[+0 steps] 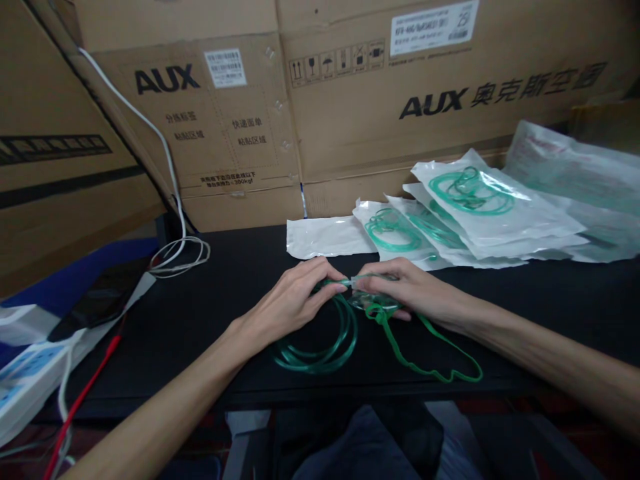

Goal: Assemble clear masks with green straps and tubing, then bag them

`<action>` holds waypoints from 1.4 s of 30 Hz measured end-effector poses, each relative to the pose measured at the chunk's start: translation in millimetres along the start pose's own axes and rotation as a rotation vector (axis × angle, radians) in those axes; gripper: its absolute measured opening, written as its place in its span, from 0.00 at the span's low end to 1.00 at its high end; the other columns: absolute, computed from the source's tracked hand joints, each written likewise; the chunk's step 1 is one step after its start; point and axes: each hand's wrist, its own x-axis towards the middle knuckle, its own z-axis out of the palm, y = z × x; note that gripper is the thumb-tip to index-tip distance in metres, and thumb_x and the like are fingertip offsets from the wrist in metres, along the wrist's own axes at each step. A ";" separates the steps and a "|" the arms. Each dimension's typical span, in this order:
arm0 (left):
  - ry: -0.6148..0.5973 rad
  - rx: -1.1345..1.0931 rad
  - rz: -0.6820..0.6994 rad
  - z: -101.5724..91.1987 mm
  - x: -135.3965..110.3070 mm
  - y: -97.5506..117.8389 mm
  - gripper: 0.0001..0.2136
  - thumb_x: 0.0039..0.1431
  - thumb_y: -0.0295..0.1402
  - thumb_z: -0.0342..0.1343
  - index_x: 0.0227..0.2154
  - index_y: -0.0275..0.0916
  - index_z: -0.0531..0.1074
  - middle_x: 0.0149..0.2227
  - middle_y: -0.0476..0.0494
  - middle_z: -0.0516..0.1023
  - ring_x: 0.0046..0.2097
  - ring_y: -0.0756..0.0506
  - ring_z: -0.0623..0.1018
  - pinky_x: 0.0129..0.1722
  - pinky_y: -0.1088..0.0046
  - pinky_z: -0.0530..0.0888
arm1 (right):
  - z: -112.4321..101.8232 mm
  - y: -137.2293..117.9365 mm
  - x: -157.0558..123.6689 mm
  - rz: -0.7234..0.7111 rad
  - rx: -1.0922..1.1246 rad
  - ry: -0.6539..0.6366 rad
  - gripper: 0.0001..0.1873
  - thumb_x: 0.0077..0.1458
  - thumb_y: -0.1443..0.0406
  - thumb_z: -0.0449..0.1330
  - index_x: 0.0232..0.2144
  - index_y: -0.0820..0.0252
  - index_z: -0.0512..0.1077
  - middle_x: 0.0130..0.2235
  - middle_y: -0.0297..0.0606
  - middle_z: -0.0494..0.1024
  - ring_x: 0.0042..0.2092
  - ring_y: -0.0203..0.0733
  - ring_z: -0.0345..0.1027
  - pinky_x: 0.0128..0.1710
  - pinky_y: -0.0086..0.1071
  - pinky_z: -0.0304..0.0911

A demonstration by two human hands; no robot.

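Note:
My left hand (307, 287) pinches the end of a coiled green tube (320, 363) between thumb and fingertips; its loops hang down onto the black table. Closed around a clear plastic oxygen mask (363, 300), my right hand (400, 283) keeps the mask's pale connector facing the tube end. The two meet between my hands, touching or nearly so; I cannot tell how far one sits in the other. A green elastic strap (400, 350) trails from the mask onto the table. Most of the mask is hidden by my right fingers.
Packets with coiled green tubing (470, 193) are piled at the back right, next to a flat white pouch (327, 237). Large cardboard boxes (345, 147) stand behind. On the left are a power strip (30, 373), a dark phone (107, 287) and white and red cables.

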 end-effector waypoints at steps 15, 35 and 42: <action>-0.079 0.051 0.022 -3.7 0.3 5.5 0.11 0.71 0.29 0.49 0.40 0.36 0.77 0.32 0.45 0.80 0.34 0.47 0.78 0.37 0.73 0.73 | 4.0 -0.3 -0.3 -0.268 -0.439 0.051 0.15 0.64 0.55 0.59 0.37 0.60 0.78 0.29 0.32 0.74 0.30 0.36 0.63 0.32 0.29 0.58; -0.285 0.132 -0.235 -42.0 -3.0 3.8 0.31 0.56 0.50 0.67 0.59 0.46 0.68 0.56 0.41 0.73 0.58 0.38 0.72 0.58 0.58 0.68 | 1.0 -3.5 -2.9 -0.374 -0.666 0.064 0.11 0.63 0.59 0.63 0.44 0.59 0.77 0.39 0.39 0.80 0.41 0.43 0.74 0.43 0.34 0.63; -0.490 0.119 -0.367 -41.0 0.6 1.8 0.08 0.65 0.36 0.60 0.44 0.43 0.72 0.47 0.46 0.72 0.50 0.43 0.74 0.52 0.66 0.70 | -6.3 0.1 -1.1 -0.342 -0.532 0.042 0.19 0.51 0.57 0.73 0.46 0.53 0.80 0.43 0.37 0.75 0.43 0.42 0.71 0.43 0.32 0.64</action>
